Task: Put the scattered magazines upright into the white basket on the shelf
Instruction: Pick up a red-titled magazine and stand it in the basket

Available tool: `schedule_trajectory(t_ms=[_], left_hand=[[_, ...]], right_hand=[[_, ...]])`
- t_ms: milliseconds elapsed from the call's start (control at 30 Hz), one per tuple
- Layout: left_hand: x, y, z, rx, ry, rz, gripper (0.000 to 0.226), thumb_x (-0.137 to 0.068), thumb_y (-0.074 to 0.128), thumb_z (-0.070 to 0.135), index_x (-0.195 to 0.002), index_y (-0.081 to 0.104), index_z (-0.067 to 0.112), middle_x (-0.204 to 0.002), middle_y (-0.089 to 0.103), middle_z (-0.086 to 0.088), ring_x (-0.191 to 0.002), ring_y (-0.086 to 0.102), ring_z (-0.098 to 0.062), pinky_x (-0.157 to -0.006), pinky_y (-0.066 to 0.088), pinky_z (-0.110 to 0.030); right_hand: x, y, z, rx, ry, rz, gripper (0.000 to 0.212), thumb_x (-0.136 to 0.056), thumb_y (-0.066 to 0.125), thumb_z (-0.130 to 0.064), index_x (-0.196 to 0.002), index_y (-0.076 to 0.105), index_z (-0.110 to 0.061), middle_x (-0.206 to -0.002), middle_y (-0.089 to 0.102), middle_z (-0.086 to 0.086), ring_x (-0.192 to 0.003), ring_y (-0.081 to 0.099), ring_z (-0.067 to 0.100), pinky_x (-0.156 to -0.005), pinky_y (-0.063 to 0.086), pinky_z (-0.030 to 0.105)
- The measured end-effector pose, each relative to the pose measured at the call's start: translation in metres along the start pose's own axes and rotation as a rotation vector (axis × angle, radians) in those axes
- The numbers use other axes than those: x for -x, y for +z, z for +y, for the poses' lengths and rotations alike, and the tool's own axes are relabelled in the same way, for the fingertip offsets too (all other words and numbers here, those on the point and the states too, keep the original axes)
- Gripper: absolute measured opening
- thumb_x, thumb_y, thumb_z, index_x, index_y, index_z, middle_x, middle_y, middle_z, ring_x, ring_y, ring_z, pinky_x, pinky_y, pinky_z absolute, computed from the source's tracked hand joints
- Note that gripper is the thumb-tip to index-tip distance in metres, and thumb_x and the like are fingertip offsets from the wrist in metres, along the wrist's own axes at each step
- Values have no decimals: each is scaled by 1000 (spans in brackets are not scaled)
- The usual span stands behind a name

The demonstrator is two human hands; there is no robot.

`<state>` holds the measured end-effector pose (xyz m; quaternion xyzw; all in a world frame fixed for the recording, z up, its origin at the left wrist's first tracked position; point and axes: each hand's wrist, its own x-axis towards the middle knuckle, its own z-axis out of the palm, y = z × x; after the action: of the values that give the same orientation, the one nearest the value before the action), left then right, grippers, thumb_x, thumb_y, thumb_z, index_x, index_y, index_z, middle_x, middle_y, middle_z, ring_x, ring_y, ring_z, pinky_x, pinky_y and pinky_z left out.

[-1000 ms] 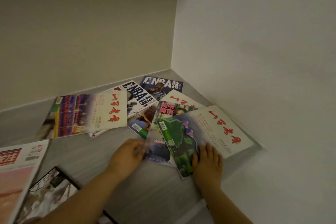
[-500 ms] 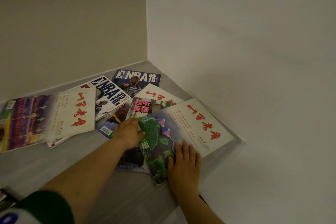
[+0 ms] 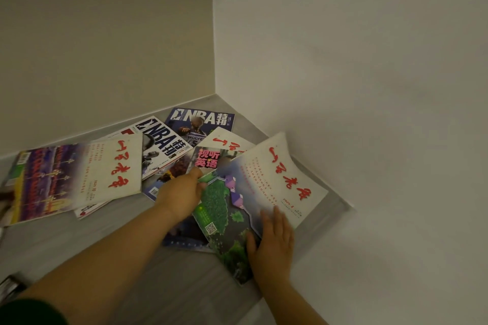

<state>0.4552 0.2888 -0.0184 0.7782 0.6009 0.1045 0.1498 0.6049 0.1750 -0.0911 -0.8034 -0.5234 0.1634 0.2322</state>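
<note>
progress: barely started tbh. Every magazine I can see is lying flat or slanted on the grey shelf [image 3: 79,250], none standing up, none filed away.

basket: not in view anywhere, so no clue how full it is or which side it sits on.

top magazine [image 3: 266,187]: white cover with red brush lettering plus a green picture on the other half. It's on top of the pile in the corner by the right wall [image 3: 369,87], and its far edge is curling up off the stack.

left hand [image 3: 182,194]: at the near-left edge of that top magazine, thumb over the cover. The other fingers are hidden, looks like they're tucked under the edge, so probably pinching it, can't tell for sure.

right hand [image 3: 272,243]: flat on the lower right part of the same cover, fingers straight and together, thumb out to the side. Pressing or steadying, not gripping.

rest of the pile: pink-title magazine [image 3: 208,159] and another white one [image 3: 224,141] right underneath, two NBA issues [image 3: 203,124] behind them toward the back wall.

left bunch: open white-and-purple magazine [image 3: 79,179] overlapping one NBA issue, more bits poking out beneath it.

still to do: my guess is pretty much everything. Lift this one, find the basket, stand it in, then repeat for all the others.
</note>
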Motion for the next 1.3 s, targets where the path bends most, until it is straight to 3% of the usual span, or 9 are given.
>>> schedule_trajectory(t_ms=[133, 267, 433, 500, 567, 733, 933, 1067, 1300], left_hand=[[31, -18, -12, 311, 86, 165, 9, -90, 46, 17, -92, 49, 10, -79, 62, -18, -75, 58, -32, -61, 37, -34], [61, -46, -38, 561, 70, 243, 25, -89, 47, 13, -71, 40, 28, -63, 49, 3, -67, 51, -24, -62, 42, -35], [94, -87, -100, 732, 4, 356, 13, -90, 45, 11, -81, 47, 22, -75, 54, -2, -82, 57, -33, -76, 52, -48], [108, -103, -130, 727, 16, 407, 8, -90, 46, 10, -91, 50, 17, -79, 57, 2, -74, 58, -20, -68, 51, -30], [124, -119, -164, 731, 5, 442, 15, -89, 46, 7, -101, 54, 11, -85, 60, 3, -74, 57, -12, -60, 43, -18], [167, -164, -260, 742, -56, 495, 34, -88, 44, -2, -120, 46, 11, -102, 59, 1, -87, 57, -15, -73, 42, -21], [205, -219, -363, 683, -272, 671, 39, -87, 48, 3, -125, 44, 6, -129, 54, -16, -115, 52, -33, -92, 41, -36], [221, -265, -419, 647, -407, 822, 33, -88, 47, 6, -120, 49, 7, -131, 52, -18, -120, 46, -39, -100, 37, -50], [244, -333, -504, 631, -479, 1019, 25, -89, 46, 12, -113, 53, 8, -122, 59, -19, -109, 54, -40, -92, 44, -49]], right_hand=[[-2, -17, -15, -584, 260, 204, 72, -83, 61, -18, -141, 17, -13, -150, 24, 12, -135, 27, 29, -109, 28, 39], [-16, -33, -46, -986, 420, 100, 68, -89, 51, -10, -143, 9, -10, -137, 44, 16, -105, 54, 28, -88, 45, 38], [-8, -43, -108, -1224, 316, -57, 26, -90, 42, -1, -113, 53, -5, -60, 58, 11, -39, 50, 15, -36, 45, 20], [5, -40, -143, -1196, 196, -69, 23, -90, 42, -1, -104, 59, -7, -48, 61, 7, -37, 54, 17, -40, 45, 21], [20, -35, -184, -1188, 108, -61, 23, -90, 41, 0, -102, 60, -7, -63, 61, 13, -52, 56, 22, -51, 50, 27], [60, -3, -291, -1156, -69, -175, 22, -90, 38, 3, -96, 58, -4, -55, 45, 13, -34, 47, 13, -40, 46, 24], [103, 58, -411, -938, -212, -270, 23, -90, 41, -1, -95, 63, 4, -47, 39, 8, -43, 33, 18, -44, 31, 24], [125, 92, -480, -942, -235, -383, 25, -88, 44, -1, -104, 64, 1, -65, 58, 22, -60, 53, 30, -62, 51, 27], [134, 135, -594, -878, -466, -335, 22, -81, 51, 9, -97, 66, 8, -78, 64, 3, -42, 51, -4, -42, 36, -1]])
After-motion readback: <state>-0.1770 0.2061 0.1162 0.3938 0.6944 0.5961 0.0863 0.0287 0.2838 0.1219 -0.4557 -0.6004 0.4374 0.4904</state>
